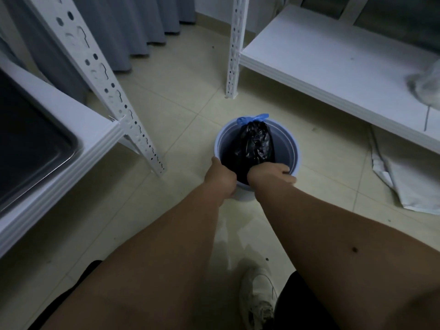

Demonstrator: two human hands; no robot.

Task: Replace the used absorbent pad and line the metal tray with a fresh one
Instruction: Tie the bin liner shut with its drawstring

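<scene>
Dark metal tray [35, 148] lies flat and bare on the white left shelf [78, 115]

My view is dim and bluish, softly blurred throughout; straight shelf posts [95, 75] bow outward near the wide-angle edges.

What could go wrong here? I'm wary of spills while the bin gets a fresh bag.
1. The black bag is hooked on the bin only by its blue drawstring; it may slip inside.
2. Both hands, left hand and right hand, press the near rim; the bin could tip.
3. A pad on the floor is a tripping hazard.
</scene>
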